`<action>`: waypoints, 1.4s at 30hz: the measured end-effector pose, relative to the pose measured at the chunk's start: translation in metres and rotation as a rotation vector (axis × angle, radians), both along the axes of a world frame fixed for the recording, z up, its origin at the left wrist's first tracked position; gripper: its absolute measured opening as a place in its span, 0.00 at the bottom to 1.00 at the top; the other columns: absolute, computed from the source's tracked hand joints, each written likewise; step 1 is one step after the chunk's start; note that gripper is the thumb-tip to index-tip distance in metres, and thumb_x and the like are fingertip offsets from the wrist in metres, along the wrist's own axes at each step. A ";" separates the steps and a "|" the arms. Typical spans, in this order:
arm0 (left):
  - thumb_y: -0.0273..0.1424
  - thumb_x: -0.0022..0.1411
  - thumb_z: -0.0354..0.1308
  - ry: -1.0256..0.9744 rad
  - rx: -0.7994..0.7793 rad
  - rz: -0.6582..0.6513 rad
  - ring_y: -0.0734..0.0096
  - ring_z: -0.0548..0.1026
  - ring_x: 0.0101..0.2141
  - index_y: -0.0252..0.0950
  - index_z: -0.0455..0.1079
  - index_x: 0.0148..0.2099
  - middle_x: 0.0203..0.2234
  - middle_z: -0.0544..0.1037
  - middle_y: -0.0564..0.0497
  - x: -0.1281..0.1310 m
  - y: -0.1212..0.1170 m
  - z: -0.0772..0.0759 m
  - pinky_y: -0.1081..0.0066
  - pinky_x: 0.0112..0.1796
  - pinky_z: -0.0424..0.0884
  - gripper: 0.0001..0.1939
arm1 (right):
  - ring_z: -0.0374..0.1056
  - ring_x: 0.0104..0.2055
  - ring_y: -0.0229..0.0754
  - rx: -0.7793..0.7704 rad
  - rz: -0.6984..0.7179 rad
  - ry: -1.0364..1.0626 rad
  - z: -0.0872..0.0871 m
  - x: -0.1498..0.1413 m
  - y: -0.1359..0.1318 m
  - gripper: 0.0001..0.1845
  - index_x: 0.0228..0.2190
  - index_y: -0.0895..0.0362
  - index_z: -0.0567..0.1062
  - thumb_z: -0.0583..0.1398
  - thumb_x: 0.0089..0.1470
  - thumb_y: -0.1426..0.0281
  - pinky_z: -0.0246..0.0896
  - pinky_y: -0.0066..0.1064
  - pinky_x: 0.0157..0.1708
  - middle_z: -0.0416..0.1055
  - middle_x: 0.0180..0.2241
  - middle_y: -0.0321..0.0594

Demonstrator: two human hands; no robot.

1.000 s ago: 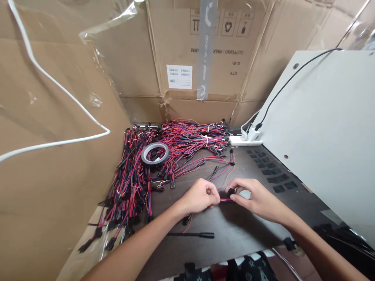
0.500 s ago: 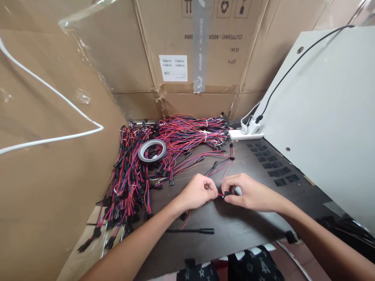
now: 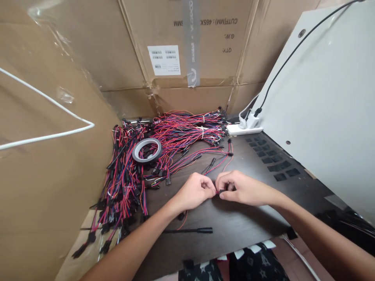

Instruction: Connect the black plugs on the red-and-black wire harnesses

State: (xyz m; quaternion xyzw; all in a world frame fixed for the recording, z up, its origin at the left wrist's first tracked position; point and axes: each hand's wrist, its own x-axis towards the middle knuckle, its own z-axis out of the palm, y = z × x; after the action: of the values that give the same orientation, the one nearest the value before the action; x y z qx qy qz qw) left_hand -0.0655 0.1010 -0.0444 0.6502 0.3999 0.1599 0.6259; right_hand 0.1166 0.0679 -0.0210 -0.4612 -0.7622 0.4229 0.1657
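My left hand (image 3: 199,190) pinches thin red and dark wires (image 3: 216,192) over the middle of the dark table. Close beside it, my right hand (image 3: 238,188) grips a small black connector (image 3: 222,192) at the end of those wires. The fingertips of both hands almost meet, and they hide part of the connector. A black cable with a thick plug end (image 3: 205,230) lies on the table below my hands. Just beyond them is a loose wire harness with a black tip (image 3: 211,162).
Large bundles of red and blue wires (image 3: 187,127) lie at the back, and a heap of harnesses (image 3: 123,179) at the left. A roll of black tape (image 3: 147,150) rests on them. A white power strip (image 3: 244,130) stands by the white panel (image 3: 328,86). Cardboard (image 3: 117,50) encloses the back and left.
My right hand has come closer to the left, so less wire shows between them. The whole view has shifted slightly.
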 end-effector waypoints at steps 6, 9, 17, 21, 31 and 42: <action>0.28 0.44 0.58 -0.003 -0.018 0.008 0.78 0.62 0.21 0.30 0.71 0.23 0.17 0.69 0.53 0.000 0.000 -0.002 0.76 0.24 0.57 0.05 | 0.61 0.22 0.33 0.003 -0.078 -0.040 -0.006 0.000 0.004 0.03 0.24 0.59 0.72 0.58 0.47 0.74 0.54 0.24 0.24 0.67 0.20 0.33; 0.29 0.44 0.58 -0.012 -0.027 0.028 0.78 0.61 0.21 0.30 0.72 0.24 0.17 0.69 0.53 0.000 0.001 -0.002 0.76 0.24 0.56 0.06 | 0.59 0.20 0.32 0.027 -0.110 -0.028 -0.008 -0.001 0.004 0.03 0.24 0.58 0.71 0.58 0.47 0.74 0.52 0.24 0.23 0.65 0.18 0.31; 0.29 0.45 0.58 -0.048 -0.087 0.025 0.83 0.54 0.15 0.30 0.70 0.23 0.11 0.61 0.59 0.000 0.000 0.004 0.76 0.21 0.50 0.05 | 0.67 0.20 0.36 -0.118 -0.152 0.068 -0.005 -0.002 0.003 0.02 0.25 0.57 0.66 0.57 0.47 0.73 0.58 0.24 0.21 0.68 0.18 0.32; 0.29 0.44 0.58 -0.083 -0.116 0.013 0.83 0.53 0.15 0.31 0.69 0.22 0.09 0.59 0.60 0.001 0.002 0.002 0.76 0.21 0.50 0.06 | 0.69 0.17 0.37 -0.225 -0.156 0.135 -0.003 -0.002 0.002 0.03 0.27 0.56 0.63 0.56 0.49 0.73 0.59 0.24 0.18 0.70 0.18 0.33; 0.30 0.43 0.59 -0.106 -0.145 0.065 0.84 0.52 0.14 0.31 0.71 0.23 0.09 0.59 0.60 0.000 0.004 0.004 0.76 0.20 0.48 0.07 | 0.68 0.24 0.37 -0.318 -0.139 0.244 0.001 0.005 0.008 0.09 0.25 0.59 0.70 0.60 0.44 0.65 0.63 0.28 0.24 0.71 0.27 0.40; 0.29 0.44 0.58 -0.104 -0.119 0.061 0.82 0.52 0.14 0.30 0.73 0.24 0.09 0.58 0.60 0.000 0.005 0.003 0.75 0.21 0.49 0.06 | 0.69 0.19 0.37 -0.296 -0.182 0.100 -0.004 -0.002 0.010 0.02 0.25 0.58 0.67 0.57 0.47 0.73 0.61 0.25 0.20 0.71 0.19 0.35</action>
State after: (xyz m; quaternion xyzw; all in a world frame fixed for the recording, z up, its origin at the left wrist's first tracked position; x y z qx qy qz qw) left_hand -0.0654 0.1056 -0.0418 0.5900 0.3953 0.1884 0.6783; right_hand 0.1150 0.0776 -0.0247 -0.5259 -0.6377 0.5361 0.1714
